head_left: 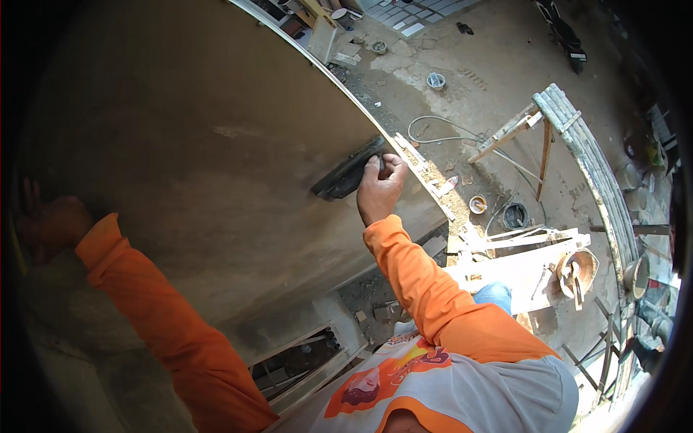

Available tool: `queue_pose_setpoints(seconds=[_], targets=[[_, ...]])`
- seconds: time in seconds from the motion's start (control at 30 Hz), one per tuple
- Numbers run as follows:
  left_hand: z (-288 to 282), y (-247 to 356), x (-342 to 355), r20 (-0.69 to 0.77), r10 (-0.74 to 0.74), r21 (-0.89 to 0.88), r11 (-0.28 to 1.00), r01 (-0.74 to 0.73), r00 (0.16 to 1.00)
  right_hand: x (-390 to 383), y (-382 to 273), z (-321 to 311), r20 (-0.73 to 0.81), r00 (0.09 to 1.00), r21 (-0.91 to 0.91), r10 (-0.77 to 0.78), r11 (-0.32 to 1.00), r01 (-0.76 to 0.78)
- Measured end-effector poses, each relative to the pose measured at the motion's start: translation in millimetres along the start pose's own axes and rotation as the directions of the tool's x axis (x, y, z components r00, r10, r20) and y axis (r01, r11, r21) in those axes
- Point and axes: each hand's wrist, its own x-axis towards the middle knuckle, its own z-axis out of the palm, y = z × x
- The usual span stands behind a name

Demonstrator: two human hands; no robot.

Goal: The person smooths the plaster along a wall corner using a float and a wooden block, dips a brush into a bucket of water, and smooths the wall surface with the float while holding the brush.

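My right hand (382, 184) grips a dark trowel or float (336, 177) against the brown plastered surface (202, 86), close to its pale curved edge. At the far left, in shadow, my left hand (50, 220) rests on or beside the same surface with its fingers apart. A narrow yellow strip (20, 252) shows next to it, partly in the dark. Both my forearms are in orange sleeves.
Sunlit scaffold planks (498, 260) at the right carry a round basin (576, 276) with tools in it. Tied poles (570, 126) curve along the far right. The ground below holds buckets (515, 215), a looped hose (433, 120) and a parked motorbike (559, 36).
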Motion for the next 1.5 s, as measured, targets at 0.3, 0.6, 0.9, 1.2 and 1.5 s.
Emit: queue_pose_setpoints(seconds=[0.3, 0.6, 0.9, 1.2, 1.5], targets=[[4, 14, -6, 0.195, 0.061, 0.084, 0.993, -0.079, 0.979, -21, -36, 14, 0.103, 0.984, -0.087, -0.146, 0.984, 0.155], [5, 14, -8, 0.366, 0.187, 0.284, 0.911, -0.300, 0.912, -19, -59, 21, 0.186, 0.937, -0.085, -0.297, 0.945, 0.316], [2, 0, 7, 0.180, 0.138, -0.004, 0.990, -0.140, 0.974, -19, -83, 32, 0.141, 0.942, -0.064, -0.305, 0.947, 0.316], [32, 33, -18, 0.150, 0.100, 0.055, 0.992, -0.109, 0.984, 8, -115, 38, 0.032, 0.959, -0.071, -0.280, 0.957, 0.282], [22, 41, -17, 0.193, 0.140, 0.073, 0.985, -0.156, 0.971, 3, -86, 7, 0.052, 0.985, -0.047, -0.167, 0.984, 0.170]])
